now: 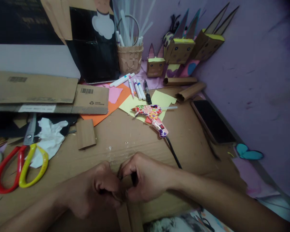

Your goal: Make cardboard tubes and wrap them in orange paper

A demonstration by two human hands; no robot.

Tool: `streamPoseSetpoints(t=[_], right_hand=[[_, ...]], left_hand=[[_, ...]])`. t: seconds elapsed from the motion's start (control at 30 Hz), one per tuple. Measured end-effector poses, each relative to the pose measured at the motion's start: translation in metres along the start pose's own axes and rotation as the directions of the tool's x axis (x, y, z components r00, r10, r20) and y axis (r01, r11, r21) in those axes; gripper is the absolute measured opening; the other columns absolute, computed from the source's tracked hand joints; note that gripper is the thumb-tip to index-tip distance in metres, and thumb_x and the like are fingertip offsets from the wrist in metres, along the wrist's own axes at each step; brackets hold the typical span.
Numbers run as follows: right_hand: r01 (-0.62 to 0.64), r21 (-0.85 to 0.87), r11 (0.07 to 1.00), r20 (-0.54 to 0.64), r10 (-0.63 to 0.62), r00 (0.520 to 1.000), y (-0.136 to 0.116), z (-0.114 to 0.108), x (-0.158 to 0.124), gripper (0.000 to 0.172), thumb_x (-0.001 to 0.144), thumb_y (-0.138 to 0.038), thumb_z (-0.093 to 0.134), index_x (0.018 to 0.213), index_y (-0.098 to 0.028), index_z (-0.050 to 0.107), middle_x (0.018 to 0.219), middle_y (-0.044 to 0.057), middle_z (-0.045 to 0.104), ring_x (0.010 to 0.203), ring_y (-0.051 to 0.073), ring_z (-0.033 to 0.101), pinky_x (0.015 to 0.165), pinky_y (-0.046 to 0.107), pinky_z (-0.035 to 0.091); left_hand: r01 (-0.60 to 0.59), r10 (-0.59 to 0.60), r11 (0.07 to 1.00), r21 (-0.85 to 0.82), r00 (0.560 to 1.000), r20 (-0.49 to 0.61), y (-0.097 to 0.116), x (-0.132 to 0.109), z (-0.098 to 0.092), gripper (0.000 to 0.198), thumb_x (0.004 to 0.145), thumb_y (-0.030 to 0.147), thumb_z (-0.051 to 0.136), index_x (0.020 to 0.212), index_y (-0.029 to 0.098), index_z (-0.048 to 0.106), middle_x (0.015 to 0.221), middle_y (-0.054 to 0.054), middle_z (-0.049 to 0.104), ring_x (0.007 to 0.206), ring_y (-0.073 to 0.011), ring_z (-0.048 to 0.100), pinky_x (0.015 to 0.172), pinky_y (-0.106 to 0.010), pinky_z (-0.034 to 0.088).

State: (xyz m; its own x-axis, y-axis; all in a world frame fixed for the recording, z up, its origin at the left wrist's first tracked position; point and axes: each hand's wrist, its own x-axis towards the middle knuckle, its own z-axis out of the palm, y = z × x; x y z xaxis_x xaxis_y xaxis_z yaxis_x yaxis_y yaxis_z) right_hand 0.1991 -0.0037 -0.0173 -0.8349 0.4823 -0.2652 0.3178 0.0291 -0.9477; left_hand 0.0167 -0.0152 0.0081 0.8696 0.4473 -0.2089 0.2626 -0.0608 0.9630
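Observation:
My left hand (100,188) and my right hand (143,177) meet at the near middle of the cardboard-covered desk (125,138). Both are curled shut around a narrow brown cardboard strip (125,216), which runs from under the fingers toward the bottom edge. The fingers hide the strip's far end. A flower-patterned glue gun (153,117) lies beyond the hands on yellow paper (135,103), with its black cord (172,151) trailing past my right wrist.
Red and yellow scissors (19,161) and crumpled white paper (49,137) lie at left, by a small cardboard piece (86,133). Flat cardboard boxes (38,90) sit behind them. Markers (136,87), a basket of sticks (130,58), cardboard animal boxes (183,50) and rolled tubes (190,91) line the back. A phone (212,120) lies right.

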Motion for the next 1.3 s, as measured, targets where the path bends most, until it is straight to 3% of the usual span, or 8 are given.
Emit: streamPoseSetpoints(t=[0.17,0.37,0.73,1.03,1.2,1.3], right_hand=[[-0.004,-0.001,1.000,-0.005,0.004,1.000,-0.002,0.000,0.001,0.010,0.056,-0.008,0.061,0.053,-0.015,0.054,0.057,-0.006,0.055,0.054,0.007,0.048,0.048,0.017,0.035],[0.004,0.023,1.000,0.006,-0.004,1.000,-0.001,-0.001,0.003,0.010,0.056,-0.008,0.063,0.055,-0.015,0.055,0.057,-0.007,0.054,0.055,0.007,0.048,0.049,0.016,0.035],[-0.013,-0.042,0.999,-0.011,0.013,1.000,-0.004,0.001,0.002,0.013,0.056,-0.009,0.063,0.054,-0.015,0.052,0.057,-0.007,0.050,0.051,0.006,0.047,0.046,0.016,0.035],[0.096,-0.075,0.993,-0.057,-0.100,0.993,-0.002,0.003,-0.001,0.015,0.057,-0.011,0.061,0.054,-0.016,0.047,0.056,-0.007,0.048,0.050,0.006,0.044,0.044,0.016,0.033],[0.144,0.075,0.987,-0.042,-0.141,0.989,0.001,-0.003,-0.004,0.009,0.061,-0.007,0.059,0.065,-0.014,0.057,0.066,-0.004,0.053,0.057,0.008,0.049,0.047,0.016,0.036],[0.166,0.168,0.972,-0.027,-0.163,0.986,0.001,-0.009,-0.006,0.015,0.064,-0.007,0.061,0.077,-0.013,0.063,0.078,-0.001,0.058,0.066,0.009,0.053,0.052,0.016,0.039]], left_hand=[[0.012,-0.011,1.000,-0.020,0.999,0.039,-0.002,0.000,-0.003,0.028,0.077,0.019,0.054,0.049,0.015,0.052,0.042,0.005,0.042,0.041,-0.0053,0.029,0.041,-0.018,0.025],[-0.061,0.061,0.998,0.013,0.998,0.008,-0.018,-0.007,-0.002,0.018,0.078,0.023,0.058,0.070,0.013,0.071,0.052,-0.004,0.063,0.044,-0.0080,0.048,0.043,-0.018,0.033],[-0.019,0.018,1.000,0.006,0.997,0.079,-0.013,-0.003,-0.006,0.024,0.081,0.027,0.056,0.066,0.014,0.069,0.047,-0.002,0.057,0.042,-0.0079,0.040,0.042,-0.021,0.030],[-0.002,0.004,1.000,-0.026,0.998,0.069,-0.017,-0.008,-0.003,0.024,0.081,0.029,0.055,0.069,0.016,0.071,0.050,-0.003,0.060,0.044,-0.0093,0.044,0.044,-0.022,0.031],[-0.030,0.030,0.999,-0.036,0.999,0.009,-0.016,-0.008,-0.002,0.022,0.080,0.027,0.057,0.070,0.013,0.071,0.050,-0.005,0.061,0.045,-0.0097,0.048,0.045,-0.022,0.032],[-0.047,0.048,0.999,0.021,0.998,-0.036,-0.016,-0.009,0.000,0.020,0.079,0.027,0.057,0.068,0.015,0.069,0.050,-0.002,0.059,0.046,-0.0094,0.050,0.046,-0.020,0.033]])
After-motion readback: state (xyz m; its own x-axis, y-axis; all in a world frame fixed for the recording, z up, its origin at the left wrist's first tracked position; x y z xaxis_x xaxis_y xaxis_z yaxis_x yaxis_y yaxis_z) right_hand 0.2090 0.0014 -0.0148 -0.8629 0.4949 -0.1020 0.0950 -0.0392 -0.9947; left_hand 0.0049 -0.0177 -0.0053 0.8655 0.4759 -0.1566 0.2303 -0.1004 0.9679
